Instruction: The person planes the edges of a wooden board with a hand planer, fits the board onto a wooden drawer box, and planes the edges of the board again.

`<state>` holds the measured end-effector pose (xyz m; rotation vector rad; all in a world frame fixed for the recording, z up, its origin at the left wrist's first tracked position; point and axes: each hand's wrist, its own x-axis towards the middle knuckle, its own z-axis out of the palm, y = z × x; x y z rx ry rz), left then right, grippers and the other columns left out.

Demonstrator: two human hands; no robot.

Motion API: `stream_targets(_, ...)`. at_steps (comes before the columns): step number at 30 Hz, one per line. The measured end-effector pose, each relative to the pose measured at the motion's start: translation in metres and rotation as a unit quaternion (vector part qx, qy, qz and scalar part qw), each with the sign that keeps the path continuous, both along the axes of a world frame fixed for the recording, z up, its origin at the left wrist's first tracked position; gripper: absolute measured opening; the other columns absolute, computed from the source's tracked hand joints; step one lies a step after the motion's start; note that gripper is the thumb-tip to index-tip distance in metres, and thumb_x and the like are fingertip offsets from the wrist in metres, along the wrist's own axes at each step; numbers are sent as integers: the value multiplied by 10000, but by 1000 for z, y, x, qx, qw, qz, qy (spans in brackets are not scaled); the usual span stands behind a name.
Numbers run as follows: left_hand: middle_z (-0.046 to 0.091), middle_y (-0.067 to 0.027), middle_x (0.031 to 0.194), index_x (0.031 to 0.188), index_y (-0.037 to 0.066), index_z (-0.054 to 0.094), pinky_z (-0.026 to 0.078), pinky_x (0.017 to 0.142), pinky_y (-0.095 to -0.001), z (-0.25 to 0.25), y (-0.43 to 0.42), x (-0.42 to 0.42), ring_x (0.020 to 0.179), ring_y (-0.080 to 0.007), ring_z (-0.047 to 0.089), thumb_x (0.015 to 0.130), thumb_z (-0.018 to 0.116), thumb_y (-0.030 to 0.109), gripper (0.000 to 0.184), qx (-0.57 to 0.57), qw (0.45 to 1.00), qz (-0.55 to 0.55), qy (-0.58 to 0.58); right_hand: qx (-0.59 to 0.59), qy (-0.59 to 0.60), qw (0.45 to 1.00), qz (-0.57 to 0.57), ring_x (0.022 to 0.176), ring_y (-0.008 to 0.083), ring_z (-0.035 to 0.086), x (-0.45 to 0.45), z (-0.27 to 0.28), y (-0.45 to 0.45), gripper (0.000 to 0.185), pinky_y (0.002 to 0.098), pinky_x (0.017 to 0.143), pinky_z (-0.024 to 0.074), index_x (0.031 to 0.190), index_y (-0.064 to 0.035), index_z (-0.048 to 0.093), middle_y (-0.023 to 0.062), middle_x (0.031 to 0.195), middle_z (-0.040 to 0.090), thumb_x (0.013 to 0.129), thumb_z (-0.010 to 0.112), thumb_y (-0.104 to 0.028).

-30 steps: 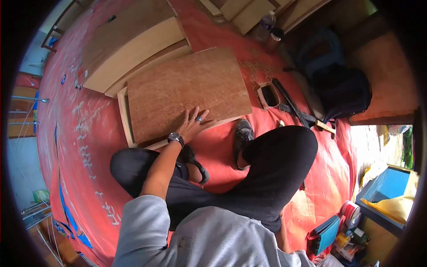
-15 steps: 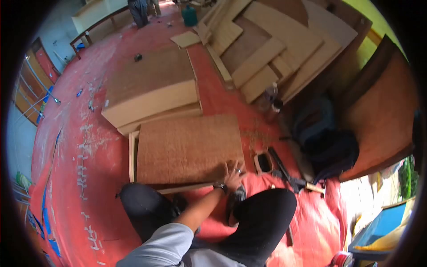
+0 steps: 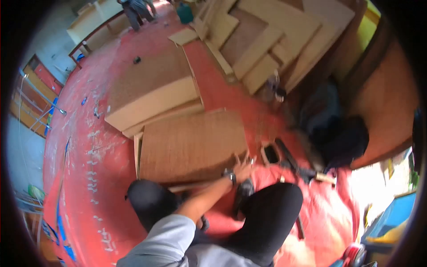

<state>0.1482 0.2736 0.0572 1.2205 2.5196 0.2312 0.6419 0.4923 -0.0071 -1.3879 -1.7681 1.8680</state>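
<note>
My left hand [image 3: 243, 171], with a watch [image 3: 232, 177] at the wrist, reaches across to the near right corner of a brown plywood panel [image 3: 193, 144]. Its fingers look spread, some over the panel's edge; blur hides the exact contact. The panel lies flat on a shallow wooden frame [image 3: 137, 153], whose pale side shows at the left. My right hand is out of view. Just right of my left hand lies a dark-centred object with a tan rim [image 3: 269, 153]. Beyond it is a dark tool with a pale wooden handle [image 3: 325, 179].
Behind the panel stands a large wooden box [image 3: 151, 95]. Plywood pieces [image 3: 262, 46] lean at the back right, near a clear bottle [image 3: 273, 82]. A dark bag [image 3: 342, 140] sits at the right. A person's legs [image 3: 135, 13] show far back on the red floor covering [image 3: 80, 178].
The view has shifted slightly, and the panel's near right corner appears a little farther right. My left hand stays at that corner, its fingers looking more spread than before.
</note>
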Motion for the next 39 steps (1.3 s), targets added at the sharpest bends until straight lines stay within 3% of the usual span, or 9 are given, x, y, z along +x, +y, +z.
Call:
stream_targets(3,218,-178,1750,1509,282,574,100,1061,-949,69,-9,5,1595,-529,113,923,655,245,593,4,1000,-2,-2,26,47,998,35,1277,239,586,77,-74,23,513,367,1110,446,1475,95,536,181,1424,632,1038,653,-147)
stream_targets(5,287,-193,1704,1520,254,545,262,1108,-869,68,-18,4,1566,-519,225,935,675,218,601,9,992,-22,125,18,33,999,27,1183,213,633,33,-14,7,423,350,1055,484,1409,63,611,128,1327,677,1035,646,-130)
stream_targets(10,329,-215,1671,1543,220,487,372,1183,-673,117,-44,6,1498,-483,378,922,596,45,654,67,979,-7,191,8,92,993,-75,853,78,626,-34,70,-24,313,244,746,503,1289,-43,669,-6,987,684,998,728,-142)
stream_targets(13,501,-251,1507,1501,177,502,529,1061,-552,162,-70,4,1283,-465,589,889,566,-32,650,155,970,21,189,-42,71,993,-80,426,5,317,-46,90,-22,177,229,388,203,1102,-145,615,-128,596,401,1006,738,-229)
stream_targets(18,702,-261,1021,1375,113,556,569,675,-560,257,-116,-14,885,-450,709,908,590,-45,494,86,963,106,230,-52,66,994,-67,422,4,310,-56,95,-13,189,228,385,216,1134,-127,613,-122,588,392,1011,728,-212)
stream_targets(22,698,-229,991,1238,47,601,555,702,-531,315,-159,-28,890,-438,710,954,610,4,287,179,919,160,311,-63,90,991,-72,429,6,316,-66,96,-12,236,224,390,225,1212,-112,630,-118,591,391,1010,725,-192)
stream_targets(31,717,-239,1005,1272,14,615,561,849,-459,418,-215,-66,975,-424,715,906,726,22,382,217,927,182,247,-69,103,990,-67,446,-6,321,-74,104,-15,286,206,400,226,1270,-107,636,-126,616,402,1010,721,-193)
stream_targets(36,756,-210,1069,1295,-2,627,562,922,-401,469,-217,-93,1048,-350,742,895,795,126,452,229,922,69,305,-68,109,989,-76,443,-1,305,-66,100,-9,268,224,403,208,1249,-115,631,-126,615,395,1012,723,-200)
stream_targets(39,695,-87,1124,1250,1,609,510,986,-347,514,-195,-89,1076,-184,656,932,775,171,397,159,930,94,318,-73,90,990,-84,438,5,294,-70,105,-10,224,237,410,195,1196,-125,626,-128,596,371,1018,721,-223)
